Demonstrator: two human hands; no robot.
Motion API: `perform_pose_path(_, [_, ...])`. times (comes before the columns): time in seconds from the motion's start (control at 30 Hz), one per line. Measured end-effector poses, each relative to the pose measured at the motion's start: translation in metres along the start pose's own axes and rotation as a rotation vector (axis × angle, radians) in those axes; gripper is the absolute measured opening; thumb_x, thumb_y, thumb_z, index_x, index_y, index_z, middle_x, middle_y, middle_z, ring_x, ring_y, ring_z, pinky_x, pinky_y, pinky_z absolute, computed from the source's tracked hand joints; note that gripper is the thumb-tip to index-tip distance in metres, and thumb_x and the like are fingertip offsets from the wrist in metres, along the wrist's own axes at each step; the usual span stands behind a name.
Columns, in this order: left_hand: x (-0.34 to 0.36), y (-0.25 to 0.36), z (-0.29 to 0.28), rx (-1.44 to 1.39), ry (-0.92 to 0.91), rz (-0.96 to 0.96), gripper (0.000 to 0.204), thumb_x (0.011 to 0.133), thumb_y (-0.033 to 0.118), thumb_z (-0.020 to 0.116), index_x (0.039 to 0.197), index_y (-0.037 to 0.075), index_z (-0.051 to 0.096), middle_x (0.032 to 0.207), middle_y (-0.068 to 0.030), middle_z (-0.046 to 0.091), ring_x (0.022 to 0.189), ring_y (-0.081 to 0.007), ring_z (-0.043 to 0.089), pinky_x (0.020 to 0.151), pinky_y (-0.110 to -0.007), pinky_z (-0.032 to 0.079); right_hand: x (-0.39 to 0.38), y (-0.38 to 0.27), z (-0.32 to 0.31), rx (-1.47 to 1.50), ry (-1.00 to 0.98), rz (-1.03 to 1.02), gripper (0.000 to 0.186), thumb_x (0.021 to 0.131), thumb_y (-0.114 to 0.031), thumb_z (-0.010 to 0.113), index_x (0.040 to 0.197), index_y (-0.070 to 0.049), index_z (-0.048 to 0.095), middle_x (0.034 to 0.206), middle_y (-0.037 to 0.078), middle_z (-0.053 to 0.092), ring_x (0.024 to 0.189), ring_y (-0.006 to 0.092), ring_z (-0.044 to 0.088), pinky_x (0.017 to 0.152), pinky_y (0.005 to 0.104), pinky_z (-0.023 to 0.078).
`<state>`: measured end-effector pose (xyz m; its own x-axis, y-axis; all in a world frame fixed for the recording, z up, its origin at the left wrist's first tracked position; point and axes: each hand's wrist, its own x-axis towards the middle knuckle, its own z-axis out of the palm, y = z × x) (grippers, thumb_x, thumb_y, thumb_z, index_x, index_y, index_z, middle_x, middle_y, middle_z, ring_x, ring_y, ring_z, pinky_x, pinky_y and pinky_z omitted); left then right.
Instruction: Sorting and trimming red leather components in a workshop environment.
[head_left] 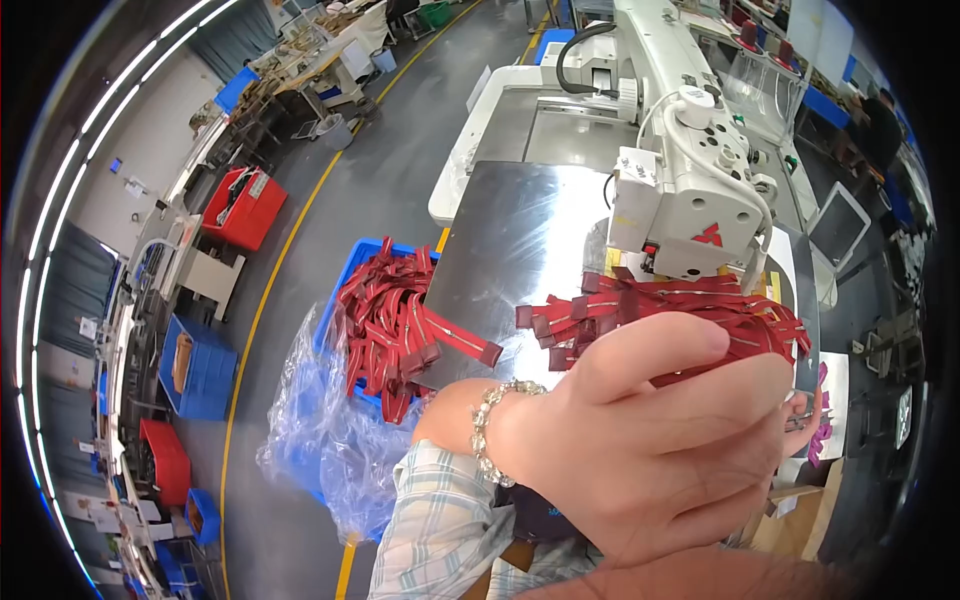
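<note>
My left hand [650, 430], with a beaded bracelet at its wrist, is raised close in front of me with its fingers curled. Whatever it may hold is hidden by the hand itself. Behind it, at its right edge, a few fingertips [800, 415] show that seem to be my right hand's; the rest of that hand is covered. Beyond the hands a heap of red zippers [690, 300] with pale teeth lies on the metal table [500, 240], under the head of a white sewing machine [690, 210].
Left of the table, a blue crate [355, 262] is piled with more red zippers [395, 320], one end reaching over the table edge. Clear plastic sheeting [335, 450] drapes from the crate. A cardboard box [820, 510] stands at lower right. Red and blue bins line the left aisle.
</note>
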<state>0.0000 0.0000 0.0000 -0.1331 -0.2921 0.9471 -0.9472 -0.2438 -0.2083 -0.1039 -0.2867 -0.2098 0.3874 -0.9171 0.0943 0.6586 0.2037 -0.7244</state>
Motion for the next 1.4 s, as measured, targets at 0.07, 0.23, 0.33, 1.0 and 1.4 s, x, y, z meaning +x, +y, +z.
perform_pose_path(0.07, [0.008,0.008,0.005,-0.099,0.101,-0.167,0.02,0.051,0.016,0.058,0.062,-0.001,0.056,0.071,-0.0073,0.056,0.085,-0.0251,0.053,0.076,-0.043,0.036,-0.003,-0.009,0.004,0.014,-0.008,0.006,0.035,0.088,-0.01,0.036,0.121,0.002,0.045,0.073,0.009,0.046,0.038,0.0072,0.022,0.043,0.0186,0.022])
perform_pose_path(0.23, [-0.004,0.0,0.01,-0.387,0.268,-0.217,0.021,0.048,0.018,0.057,0.058,0.0,0.054,0.067,-0.0064,0.052,0.079,-0.0271,0.05,0.072,-0.044,0.036,-0.01,0.0,0.009,-0.011,0.019,-0.07,0.036,0.087,-0.01,0.036,0.12,0.003,0.045,0.069,0.008,0.044,0.038,0.0073,0.022,0.042,0.0193,0.021])
perform_pose_path(0.33, [-0.002,0.003,0.007,-0.421,0.184,-0.261,0.021,0.046,0.02,0.056,0.055,0.001,0.054,0.067,-0.0064,0.051,0.077,-0.0276,0.048,0.071,-0.044,0.036,-0.017,-0.003,0.02,-0.029,0.049,-0.108,0.036,0.088,-0.009,0.036,0.12,0.004,0.045,0.069,0.008,0.044,0.038,0.0076,0.021,0.042,0.0198,0.021])
perform_pose_path(1.0, [-0.013,-0.006,-0.031,-0.096,0.121,-0.254,0.012,0.052,0.011,0.065,0.061,0.006,0.057,0.06,0.0001,0.05,0.07,-0.0202,0.055,0.067,-0.037,0.037,-0.023,-0.005,0.019,0.095,-0.018,-0.087,0.038,0.091,-0.016,0.035,0.122,0.006,0.042,0.067,0.007,0.039,0.038,0.0082,0.021,0.044,0.0207,0.023])
perform_pose_path(1.4, [-0.014,-0.03,0.011,-0.097,-0.46,-0.25,0.011,0.062,0.017,0.059,0.066,0.009,0.053,0.071,-0.0015,0.048,0.077,-0.0185,0.047,0.072,-0.031,0.038,-0.031,-0.009,0.039,-0.177,-0.012,-0.14,0.039,0.096,-0.023,0.034,0.122,0.006,0.043,0.061,0.0,0.035,0.043,0.0044,0.022,0.046,0.0188,0.021])
